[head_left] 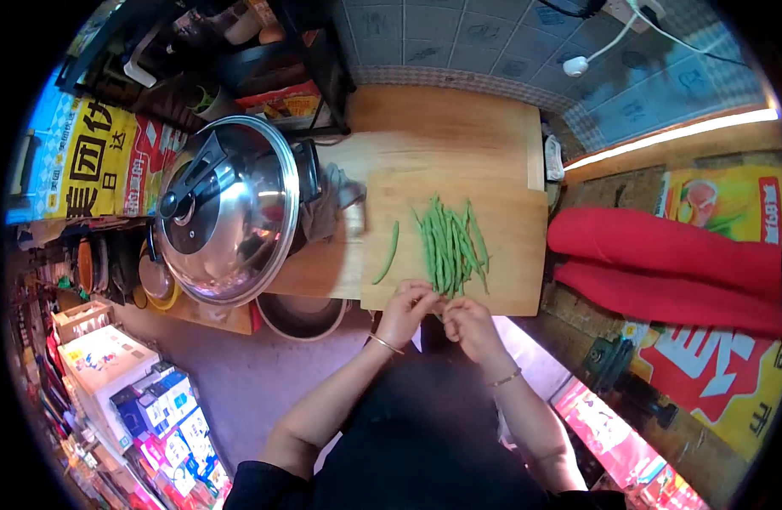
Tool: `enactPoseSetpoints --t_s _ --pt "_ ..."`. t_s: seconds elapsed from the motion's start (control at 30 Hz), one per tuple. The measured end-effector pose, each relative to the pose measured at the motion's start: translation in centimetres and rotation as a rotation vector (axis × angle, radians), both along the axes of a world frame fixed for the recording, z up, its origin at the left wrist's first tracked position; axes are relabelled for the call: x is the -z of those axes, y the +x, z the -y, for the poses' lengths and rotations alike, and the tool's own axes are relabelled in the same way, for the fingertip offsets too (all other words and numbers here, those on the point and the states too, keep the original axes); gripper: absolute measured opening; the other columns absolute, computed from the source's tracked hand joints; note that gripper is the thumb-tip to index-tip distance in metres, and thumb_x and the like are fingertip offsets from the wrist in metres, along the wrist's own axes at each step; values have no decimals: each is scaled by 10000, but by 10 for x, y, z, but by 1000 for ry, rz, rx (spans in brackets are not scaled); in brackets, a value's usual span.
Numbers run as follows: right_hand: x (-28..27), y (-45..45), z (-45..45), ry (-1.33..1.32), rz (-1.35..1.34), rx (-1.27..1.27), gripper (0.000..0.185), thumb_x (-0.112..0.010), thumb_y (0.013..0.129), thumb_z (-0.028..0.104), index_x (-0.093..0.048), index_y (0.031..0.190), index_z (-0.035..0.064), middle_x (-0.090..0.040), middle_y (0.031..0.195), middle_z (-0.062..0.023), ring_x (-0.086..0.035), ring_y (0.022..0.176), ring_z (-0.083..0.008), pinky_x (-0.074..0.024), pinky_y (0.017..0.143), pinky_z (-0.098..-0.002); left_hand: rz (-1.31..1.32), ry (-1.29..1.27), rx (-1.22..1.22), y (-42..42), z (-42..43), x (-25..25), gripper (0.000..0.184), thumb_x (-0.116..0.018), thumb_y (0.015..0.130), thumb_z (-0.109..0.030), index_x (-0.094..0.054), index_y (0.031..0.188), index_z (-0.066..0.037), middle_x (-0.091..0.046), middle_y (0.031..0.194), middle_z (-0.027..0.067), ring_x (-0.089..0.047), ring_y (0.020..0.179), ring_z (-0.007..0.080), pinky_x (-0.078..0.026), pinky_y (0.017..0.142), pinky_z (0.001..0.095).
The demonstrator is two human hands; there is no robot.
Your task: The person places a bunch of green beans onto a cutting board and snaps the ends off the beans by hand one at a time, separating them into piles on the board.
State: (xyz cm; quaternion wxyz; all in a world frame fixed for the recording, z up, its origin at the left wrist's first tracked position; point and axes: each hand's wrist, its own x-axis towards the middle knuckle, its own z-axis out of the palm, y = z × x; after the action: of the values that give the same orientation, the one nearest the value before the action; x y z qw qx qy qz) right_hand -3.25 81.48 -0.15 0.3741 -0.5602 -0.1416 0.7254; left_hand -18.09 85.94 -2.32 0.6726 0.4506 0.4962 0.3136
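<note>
Hands to green beans: both hands are at the near edge of the board, and the pile of green beans [446, 248] lies straight ahead of them; the left hand [405, 313] seems a shade nearer than the right hand [474, 330].
Pile's long axis: pointing away from the body, most beans side by side, the far tips fanned out a little, the near ends just beyond the fingers.
Left hand: fingers curled, thumb and forefinger drawn together in a pinch, close to the other hand's fingertips.
Right hand: also pinched nearly closed, turned inward to meet the left; a bit of bean may be between the two, but it is too small and blurred to be sure.
Single bean [390, 254]: apart from the pile, ahead and to the left of the left hand, lying lengthwise with its near end slanting left.
Board [517, 276]: wooden, under all the beans, resting on the wooden counter [442, 144].
Lidded pot [263, 225]: left of the board, its lid shiny with a dark handle, a grey cloth [322, 212] between pot and board.
Basin [304, 326]: low down, left of the left hand.
Tiled wall [467, 42]: behind the counter's far side.
</note>
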Motion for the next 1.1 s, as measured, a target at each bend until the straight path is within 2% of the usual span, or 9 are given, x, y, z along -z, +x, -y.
enactPoseSetpoints --t_s 0.1,0.2,0.3,0.4,0.47,0.53,0.77,1.0,1.1 --pt "9 32 4 -101 -471 605 63 -459 794 26 -473 837 70 -442 674 -25 -349 478 -86 -266 412 -190 -415 598 218 -2 1 10 112 -584 781 -82 -604 757 25 -558 888 174 -538 833 259 -419 721 319" --pt "17 62 10 32 -467 619 71 -437 805 39 -501 836 45 -443 662 -23 -351 477 -87 -263 428 -191 -401 232 13 -14 -16 48 141 -569 786 -112 -607 770 23 -583 810 135 -552 771 231 -433 701 324" --pt "41 87 9 83 253 286 165 -450 828 57 -579 867 -39 -459 583 -7 -401 490 -77 -293 440 -205 -557 40 -146 -34 -62 76 266 -544 808 -211 -607 724 34 -584 653 120 -561 648 230 -437 648 316" --pt "87 116 -1 46 353 299 147 -514 814 90 -588 869 -25 -486 604 6 -420 498 -69 -327 452 -206 -597 76 -293 -28 -99 86 310 -546 818 -265 -620 735 24 -568 576 68 -530 564 148 -427 597 281" --pt "102 119 -23 -58 619 270 158 -592 772 143 -617 817 -7 -563 631 -28 -502 527 -109 -390 489 -235 -546 -34 -271 -21 -112 116 283 -551 831 -231 -611 767 39 -593 655 83 -529 639 116 -417 593 270" --pt "107 116 -40 224 1237 -83 220 -644 736 239 -628 800 29 -577 623 -86 -563 592 -210 -441 555 -306 -345 -19 -421 -14 -118 140 254 -568 824 -205 -592 903 35 -609 790 80 -542 737 124 -436 675 256" --pt "136 105 -73 235 1396 -489 187 -645 676 228 -640 745 54 -623 767 -132 -592 759 -279 -466 692 -356 -533 264 -291 -29 -68 142 277 -548 808 -112 -516 1049 20 -524 991 158 -514 933 252 -422 812 321" --pt "71 106 -64 5 1145 -224 215 -670 668 214 -637 734 12 -612 704 -158 -599 649 -239 -454 621 -326 -576 385 -268 -17 -44 139 292 -517 816 -97 -486 1088 4 -521 1015 174 -513 951 294 -411 844 353" --pt "71 107 -45 98 864 -46 240 -648 747 214 -626 782 -22 -614 703 -43 -543 636 -117 -438 596 -267 -639 635 -102 -9 -62 73 342 -542 785 -71 -473 1114 -9 -494 1065 184 -469 1024 328 -384 885 381"
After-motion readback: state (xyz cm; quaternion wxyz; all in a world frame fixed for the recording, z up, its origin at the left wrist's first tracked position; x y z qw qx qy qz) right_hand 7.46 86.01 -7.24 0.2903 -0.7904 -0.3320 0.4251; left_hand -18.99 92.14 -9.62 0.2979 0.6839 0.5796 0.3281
